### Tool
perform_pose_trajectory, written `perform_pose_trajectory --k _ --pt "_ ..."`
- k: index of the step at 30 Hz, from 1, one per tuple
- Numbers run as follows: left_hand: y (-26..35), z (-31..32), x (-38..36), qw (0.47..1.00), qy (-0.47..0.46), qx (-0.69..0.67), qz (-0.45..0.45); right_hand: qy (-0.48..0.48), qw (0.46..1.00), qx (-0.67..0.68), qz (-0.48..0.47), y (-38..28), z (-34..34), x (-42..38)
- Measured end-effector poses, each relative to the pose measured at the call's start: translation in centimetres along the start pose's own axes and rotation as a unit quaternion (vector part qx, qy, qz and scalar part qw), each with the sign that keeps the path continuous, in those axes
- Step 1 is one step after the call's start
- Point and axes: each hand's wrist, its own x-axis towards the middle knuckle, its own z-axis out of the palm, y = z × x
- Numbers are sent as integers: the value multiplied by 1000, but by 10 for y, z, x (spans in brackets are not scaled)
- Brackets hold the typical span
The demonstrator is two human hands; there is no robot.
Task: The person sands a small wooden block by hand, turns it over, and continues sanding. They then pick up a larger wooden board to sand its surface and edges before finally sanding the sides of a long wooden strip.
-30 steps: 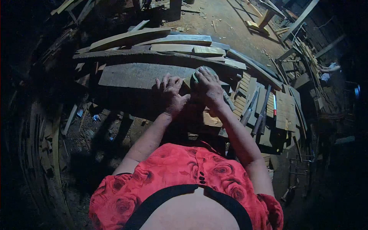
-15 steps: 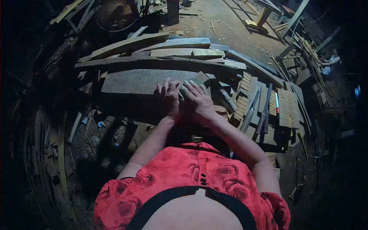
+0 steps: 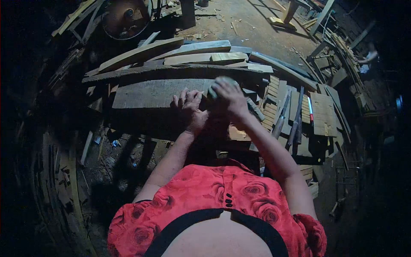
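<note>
Your right hand [image 3: 231, 97] has swung back out to the far end of its stroke, fingers curled down over the rounded grey-green block [image 3: 219, 84], which shows just beyond your fingertips on the wide grey plank [image 3: 154, 93]. Half a second ago it was pulled in close, so you are rubbing back and forth. Your left hand [image 3: 189, 108] stays flat beside it, fingers slightly spread, steadying the plank; chisels [image 3: 294, 122] lie well off to the right

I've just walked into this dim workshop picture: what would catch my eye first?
First the bright red rose-patterned top at the bottom, then the two bare hands at centre: the right hand grips a rounded grey-green block, and the left hand lies on a broad grey wooden plank. Pale curved wooden boards are stacked behind.
</note>
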Motion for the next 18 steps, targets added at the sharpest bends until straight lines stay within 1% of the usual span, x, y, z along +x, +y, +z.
perform_pose_trajectory --k 1,2,4,6,8,10,11,12,14,15,17,18 --pt "7 -10 3 999 -11 -31 -9 5 999 3 36 1 -5 7" --pt "10 -16 6 998 -21 -60 -18 8 999 5 37 0 -5 6" --pt "6 -7 4 999 -8 -52 -15 -46 998 -21 30 -7 -3 2" --pt "1 -1 4 999 8 -44 -17 -59 998 -7 -22 -28 -2 -22" --pt "-1 0 2 999 11 -40 -3 -76 995 44 -38 -35 -6 -31" --pt "6 -8 4 999 -4 -39 -14 -73 997 29 -27 -18 -13 -18" --pt "10 -11 6 999 -15 -38 -25 -60 998 7 14 -10 -12 -6" --pt "12 -13 5 999 -16 -38 -21 -24 999 6 29 -2 -9 4" --pt "13 -17 6 998 -12 -52 -21 -20 998 -49 43 -2 -1 6" --pt "9 -13 6 999 -11 -49 -18 -16 998 -47 43 -12 0 0" --pt "-2 1 1 1000 3 -23 0 -24 999 3 -36 -35 3 -23" --pt "-3 1 1 1000 1 -22 1 -25 999 5 -34 -30 5 -23"
